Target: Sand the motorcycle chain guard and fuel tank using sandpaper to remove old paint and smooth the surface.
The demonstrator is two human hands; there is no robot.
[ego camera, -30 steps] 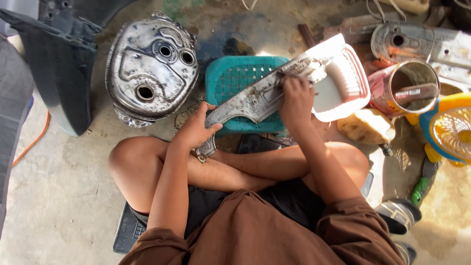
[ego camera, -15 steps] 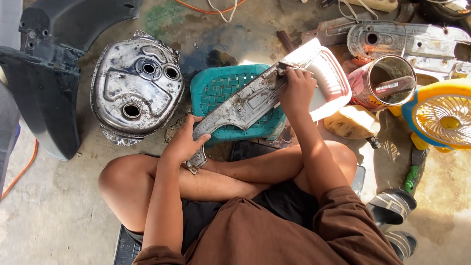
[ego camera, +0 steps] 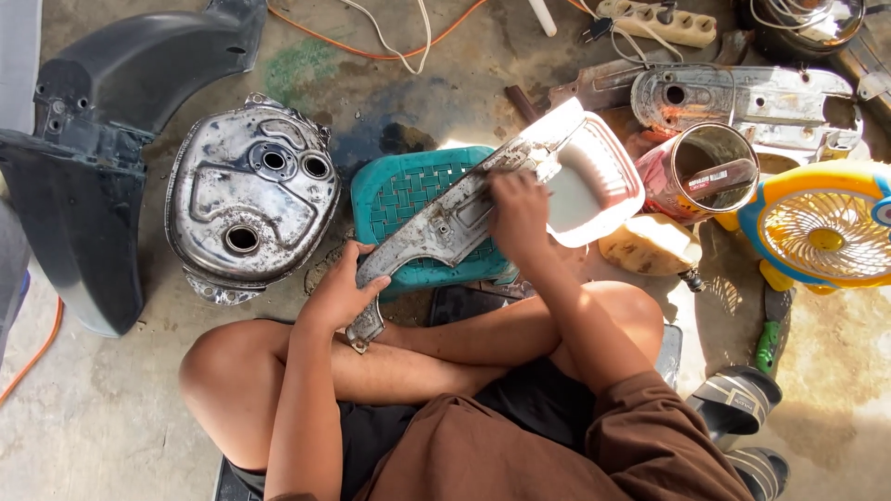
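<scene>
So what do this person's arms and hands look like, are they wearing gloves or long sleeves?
No gloves: the left hand and the right hand are both bare, with no rings, watch or bands that I can make out. The forearms are uncovered too. A loose brown sleeve covers only the right upper arm, ending about the elbow; it belongs to a brown shirt. The left arm shows bare as far as the picture reaches.

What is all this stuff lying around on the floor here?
long metal cover: one, grey, across the stool
stool: one, teal plastic, centre
white tub: one, right of stool
metal tank: one, silver, left of stool
black fender: one, far left
tin can: one, red, right
second metal cover: one, grey, top right
fan: one, yellow and blue, right edge
sponge: one, yellow, below can
power strip: one, beige, top
left hand: grips cover's lower end
right hand: pressed on cover's upper part
</scene>
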